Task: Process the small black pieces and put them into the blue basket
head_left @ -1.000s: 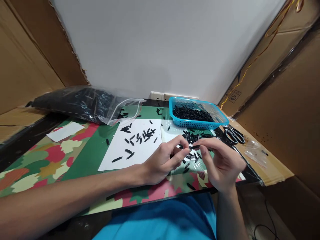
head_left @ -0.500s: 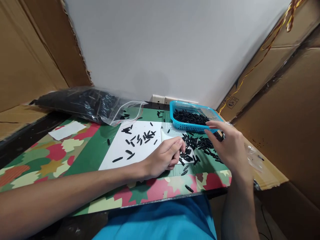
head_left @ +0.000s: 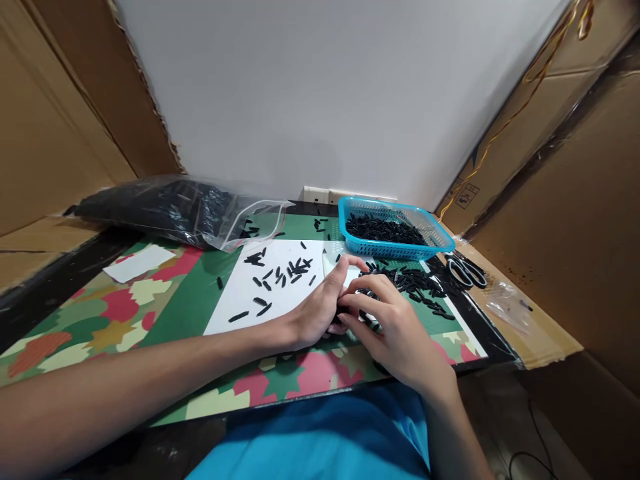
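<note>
Down near the front edge of the worktop, a loose pile of small black pieces (head_left: 410, 283), spread over the green part of the patterned mat (head_left: 175, 307) and reaching toward its right edge. Left hand (head_left: 320, 307) and right hand (head_left: 395, 327) brought together at the pile's near left end, fingertips touching. Left fingers curled and pressed together on the pieces, thumb laid along a white sheet (head_left: 273, 287); cannot tell whether a piece sits pinched between them. Right fingers (head_left: 373, 283) bent downward, close together, tips resting among the black pieces; what lies beneath them hidden by the hand itself. More black pieces (head_left: 280, 273) scattered singly over the white sheet, just left of the hands. Behind the pile, toward the back right corner, a blue mesh basket (head_left: 350, 233) filled with the same black pieces. Scissors (head_left: 467, 270) at the right edge, just beside the basket. At the back left, a clear zip bag (head_left: 170, 207) lying on its side, mouth open toward the sheet, dark with black pieces. Farther left on the mat, a small white slip (head_left: 140, 262). Cardboard (head_left: 550, 333) beyond the right edge.
</note>
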`<state>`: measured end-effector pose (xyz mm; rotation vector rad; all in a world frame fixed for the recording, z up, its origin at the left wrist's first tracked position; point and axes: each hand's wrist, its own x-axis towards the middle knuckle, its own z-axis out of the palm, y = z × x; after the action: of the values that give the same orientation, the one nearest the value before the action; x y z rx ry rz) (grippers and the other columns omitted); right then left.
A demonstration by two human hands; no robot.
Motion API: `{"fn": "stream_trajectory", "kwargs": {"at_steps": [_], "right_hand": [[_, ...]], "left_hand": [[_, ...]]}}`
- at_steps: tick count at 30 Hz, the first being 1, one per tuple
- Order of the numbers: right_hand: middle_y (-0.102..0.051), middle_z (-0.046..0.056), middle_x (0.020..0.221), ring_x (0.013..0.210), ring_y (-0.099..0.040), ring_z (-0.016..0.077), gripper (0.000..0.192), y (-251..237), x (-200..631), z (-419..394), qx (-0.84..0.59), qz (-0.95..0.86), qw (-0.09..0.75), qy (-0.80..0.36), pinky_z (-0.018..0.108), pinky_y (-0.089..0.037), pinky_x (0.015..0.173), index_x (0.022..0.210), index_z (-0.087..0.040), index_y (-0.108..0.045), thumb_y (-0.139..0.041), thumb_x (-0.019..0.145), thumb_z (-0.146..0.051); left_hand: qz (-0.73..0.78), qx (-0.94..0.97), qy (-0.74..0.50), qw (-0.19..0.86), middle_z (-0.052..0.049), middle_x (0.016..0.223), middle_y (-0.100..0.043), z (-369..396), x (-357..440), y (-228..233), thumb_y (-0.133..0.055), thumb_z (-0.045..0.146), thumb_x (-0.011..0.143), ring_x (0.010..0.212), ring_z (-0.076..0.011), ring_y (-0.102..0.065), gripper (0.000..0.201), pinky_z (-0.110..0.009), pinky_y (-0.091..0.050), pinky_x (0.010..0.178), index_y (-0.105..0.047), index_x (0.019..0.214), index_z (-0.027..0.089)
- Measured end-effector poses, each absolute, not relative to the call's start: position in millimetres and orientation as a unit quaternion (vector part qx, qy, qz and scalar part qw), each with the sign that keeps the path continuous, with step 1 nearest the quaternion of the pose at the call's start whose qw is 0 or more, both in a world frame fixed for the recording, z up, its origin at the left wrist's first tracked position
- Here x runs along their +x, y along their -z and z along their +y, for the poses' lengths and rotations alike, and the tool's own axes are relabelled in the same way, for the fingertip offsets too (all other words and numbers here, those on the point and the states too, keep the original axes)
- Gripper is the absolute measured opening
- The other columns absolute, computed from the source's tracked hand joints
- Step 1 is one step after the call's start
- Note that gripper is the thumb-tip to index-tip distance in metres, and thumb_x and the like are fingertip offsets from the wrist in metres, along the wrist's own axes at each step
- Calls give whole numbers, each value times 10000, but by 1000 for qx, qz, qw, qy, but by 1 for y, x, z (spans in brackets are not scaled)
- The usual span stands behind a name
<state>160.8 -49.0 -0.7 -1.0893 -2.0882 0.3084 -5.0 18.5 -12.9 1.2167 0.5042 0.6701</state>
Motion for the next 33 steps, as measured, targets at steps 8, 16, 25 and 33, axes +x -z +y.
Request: {"fn": "stream_trajectory", "kwargs": {"at_steps": [8, 16, 25, 33], "right_hand": [[-640, 80, 1210, 1234, -630, 246, 184, 0, 167, -41, -423, -782, 400, -220, 388, -545, 1024, 960, -237, -700, -596, 1059, -121], [-708, 62, 1121, 1118, -675, 233, 161, 2, 165, -43, -406, -773, 434, -224, 373, -535, 999, 971, -241, -669, -598, 1060, -128], [-826, 11, 969, 900, -787, 192, 76, 7, 186, -43, -477, -687, 517, -181, 280, -594, 825, 1013, -238, -774, -712, 1008, -194], [-811, 11, 986, 893, -768, 166, 95, 11, 183, -43, -453, -673, 544, -213, 247, -610, 816, 1046, -250, -781, -725, 1001, -188]], "left_hand": [[208, 572, -311, 730, 103, 603, -423, 15, 1, 6, -463, 746, 1029, 397, -75, -323, 568, -176, -230, 351, -492, 1309, 253], [231, 565, -326, 722, 104, 592, -401, 12, 1, 3, -492, 724, 1031, 416, -84, -350, 494, -177, -236, 363, -488, 1191, 257], [258, 557, -316, 724, 114, 596, -386, 19, 1, 6, -534, 569, 1068, 443, -38, -268, 356, -111, -258, 409, -473, 963, 234], [238, 565, -282, 738, 116, 662, -363, 16, 2, 5, -630, 548, 1030, 460, -26, -277, 376, -104, -270, 419, -429, 935, 244]]}}
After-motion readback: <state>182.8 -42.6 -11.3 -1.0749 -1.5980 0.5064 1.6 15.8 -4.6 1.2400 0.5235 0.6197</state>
